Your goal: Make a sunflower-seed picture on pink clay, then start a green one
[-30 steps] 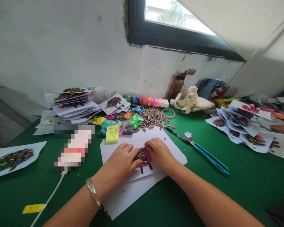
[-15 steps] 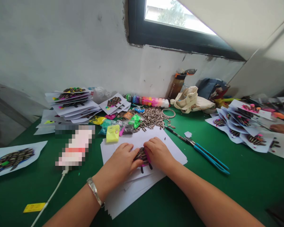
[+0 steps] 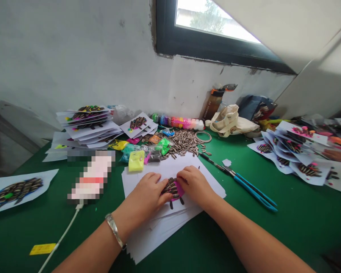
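Note:
A stack of white paper (image 3: 147,242) lies before me. On its top sheet is a pink shape (image 3: 176,191) partly covered with striped seeds (image 3: 169,187), with two dark strokes below it. My left hand (image 3: 147,193) rests on the sheet at the left of the shape, thumb and fingers apart, touching its edge. At the upper right of the shape, my right hand (image 3: 196,185) has its fingers drawn together against it; whatever they hold is hidden. A pile of loose seeds (image 3: 184,142) lies behind the paper, beside clay packets such as a yellow one (image 3: 136,161).
Stacks of seed-decorated sheets stand at the left (image 3: 93,129) and right (image 3: 290,148). Blue tweezers (image 3: 254,191) and a pen (image 3: 211,162) lie right of the paper. A phone (image 3: 92,176) with a cable is at left. Another person's hand (image 3: 338,154) shows far right.
My right hand has shifted slightly right, uncovering more of the pink shape and seeds. My left hand keeps nearly the same place. The whole view has moved a little.

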`<state>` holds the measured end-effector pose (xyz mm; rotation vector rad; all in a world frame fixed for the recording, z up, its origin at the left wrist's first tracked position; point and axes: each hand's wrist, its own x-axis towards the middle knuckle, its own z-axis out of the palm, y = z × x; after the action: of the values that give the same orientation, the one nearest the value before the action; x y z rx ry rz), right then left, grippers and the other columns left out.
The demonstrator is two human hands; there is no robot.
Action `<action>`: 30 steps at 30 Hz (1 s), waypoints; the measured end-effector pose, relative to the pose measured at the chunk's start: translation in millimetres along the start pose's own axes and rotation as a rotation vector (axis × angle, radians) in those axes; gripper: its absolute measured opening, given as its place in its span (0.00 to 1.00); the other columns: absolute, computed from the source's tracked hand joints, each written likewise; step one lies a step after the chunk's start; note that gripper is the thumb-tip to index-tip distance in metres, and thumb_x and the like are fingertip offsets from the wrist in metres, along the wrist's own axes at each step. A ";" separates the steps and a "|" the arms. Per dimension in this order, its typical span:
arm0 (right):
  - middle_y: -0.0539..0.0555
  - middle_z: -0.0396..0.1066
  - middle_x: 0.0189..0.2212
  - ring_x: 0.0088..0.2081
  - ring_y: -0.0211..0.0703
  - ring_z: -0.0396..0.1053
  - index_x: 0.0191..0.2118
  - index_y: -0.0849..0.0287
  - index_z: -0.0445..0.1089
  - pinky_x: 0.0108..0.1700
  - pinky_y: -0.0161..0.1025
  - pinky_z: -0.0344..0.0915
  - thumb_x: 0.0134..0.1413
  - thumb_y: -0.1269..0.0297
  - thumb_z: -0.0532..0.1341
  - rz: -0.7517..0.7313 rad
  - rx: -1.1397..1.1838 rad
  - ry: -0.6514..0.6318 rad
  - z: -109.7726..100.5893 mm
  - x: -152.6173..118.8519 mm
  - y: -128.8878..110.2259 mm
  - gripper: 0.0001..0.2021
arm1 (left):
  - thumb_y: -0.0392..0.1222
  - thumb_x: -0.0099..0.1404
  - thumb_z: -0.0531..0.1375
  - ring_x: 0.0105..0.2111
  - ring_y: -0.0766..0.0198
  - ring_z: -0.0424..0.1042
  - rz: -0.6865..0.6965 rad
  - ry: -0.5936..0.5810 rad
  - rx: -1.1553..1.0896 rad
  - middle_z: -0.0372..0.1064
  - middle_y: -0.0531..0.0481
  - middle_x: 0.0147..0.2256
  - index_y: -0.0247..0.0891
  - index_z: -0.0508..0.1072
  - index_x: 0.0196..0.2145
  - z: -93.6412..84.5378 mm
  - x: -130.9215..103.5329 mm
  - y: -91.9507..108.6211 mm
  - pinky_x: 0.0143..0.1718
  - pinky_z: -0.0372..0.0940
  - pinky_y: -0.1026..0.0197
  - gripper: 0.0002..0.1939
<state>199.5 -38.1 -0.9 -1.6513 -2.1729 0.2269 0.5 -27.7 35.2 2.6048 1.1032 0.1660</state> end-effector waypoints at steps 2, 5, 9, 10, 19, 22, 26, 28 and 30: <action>0.54 0.73 0.32 0.38 0.44 0.67 0.34 0.59 0.76 0.43 0.38 0.61 0.57 0.74 0.60 0.013 0.006 -0.017 1.2 1.2 0.5 0.07 | 0.49 0.68 0.58 0.47 0.50 0.64 -0.003 0.008 -0.009 0.68 0.43 0.42 0.38 0.73 0.48 1.1 -0.1 -0.4 0.51 0.61 0.49 0.16; 0.54 0.73 0.34 0.39 0.43 0.67 0.35 0.59 0.76 0.44 0.37 0.61 0.57 0.73 0.61 0.039 0.052 -0.006 2.1 1.8 2.2 0.06 | 0.49 0.68 0.58 0.47 0.50 0.64 0.003 0.012 -0.014 0.68 0.43 0.42 0.38 0.73 0.48 2.0 -0.3 -1.0 0.51 0.61 0.49 0.16; 0.54 0.73 0.34 0.40 0.44 0.67 0.37 0.59 0.77 0.45 0.38 0.61 0.56 0.72 0.62 0.044 0.085 0.012 0.6 0.6 5.1 0.06 | 0.49 0.68 0.58 0.47 0.50 0.64 0.004 0.007 -0.014 0.68 0.43 0.42 0.37 0.73 0.47 1.2 -0.6 -1.1 0.50 0.61 0.49 0.15; 0.54 0.73 0.34 0.40 0.44 0.67 0.37 0.59 0.77 0.45 0.38 0.61 0.56 0.73 0.62 0.040 0.084 0.005 0.0 0.4 5.5 0.06 | 0.49 0.68 0.58 0.47 0.50 0.64 0.004 0.007 -0.015 0.68 0.43 0.42 0.37 0.73 0.47 1.0 -0.6 -1.2 0.50 0.61 0.49 0.15; 0.54 0.72 0.33 0.39 0.43 0.66 0.34 0.60 0.76 0.43 0.37 0.59 0.58 0.74 0.60 0.041 0.037 -0.028 1.6 4.5 2.3 0.07 | 0.50 0.68 0.59 0.47 0.50 0.64 0.002 0.027 -0.017 0.68 0.43 0.42 0.37 0.73 0.48 5.1 -0.5 -3.2 0.50 0.61 0.48 0.16; 0.54 0.72 0.33 0.39 0.43 0.66 0.33 0.60 0.76 0.43 0.37 0.59 0.57 0.74 0.61 0.037 0.025 -0.022 2.9 5.6 0.9 0.06 | 0.50 0.67 0.59 0.47 0.49 0.64 0.006 0.030 -0.009 0.68 0.42 0.42 0.36 0.73 0.48 5.8 -0.3 -3.6 0.50 0.61 0.48 0.17; 0.55 0.72 0.32 0.38 0.43 0.66 0.33 0.61 0.75 0.42 0.37 0.59 0.57 0.74 0.61 0.024 0.024 -0.005 5.1 6.3 0.4 0.06 | 0.51 0.68 0.58 0.47 0.50 0.64 0.015 0.023 0.000 0.68 0.42 0.42 0.36 0.73 0.48 4.7 0.4 -3.1 0.50 0.62 0.48 0.18; 0.55 0.72 0.31 0.38 0.43 0.66 0.33 0.61 0.75 0.42 0.37 0.60 0.57 0.74 0.61 0.016 0.021 0.004 6.4 6.7 0.6 0.06 | 0.50 0.68 0.58 0.46 0.50 0.64 0.013 0.018 0.007 0.68 0.42 0.41 0.36 0.73 0.47 3.9 0.6 -2.5 0.50 0.62 0.48 0.17; 0.55 0.72 0.31 0.37 0.44 0.66 0.33 0.61 0.75 0.42 0.38 0.60 0.57 0.74 0.61 0.013 0.019 0.013 7.3 7.0 0.9 0.06 | 0.50 0.68 0.58 0.47 0.50 0.64 0.010 0.016 0.012 0.68 0.42 0.41 0.36 0.73 0.47 3.5 0.7 -2.0 0.50 0.62 0.48 0.17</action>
<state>195.7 -30.4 -6.4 -1.6523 -2.1452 0.2390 0.4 -26.7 31.2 2.6240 1.0999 0.1832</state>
